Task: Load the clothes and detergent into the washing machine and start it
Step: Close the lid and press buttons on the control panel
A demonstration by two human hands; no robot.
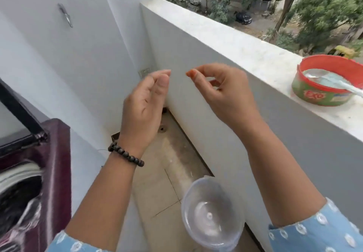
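Nearest the lens, a clear plastic lid (pixel 213 215), seemingly in mid-air below the forearms and gripped by neither hand. Above it, left hand (pixel 146 102) and right hand (pixel 222 92) raised side by side, both empty, fingers loosely curled, right fingertips almost pinched. Well off to the right on the balcony ledge (pixel 245 55), a red-rimmed green detergent tub (pixel 324 80), open, pale powder and a translucent spoon (pixel 332 83) inside, nearer the right hand; washing machine (pixel 39 173) at far left, lid up, dark clothes visible within.
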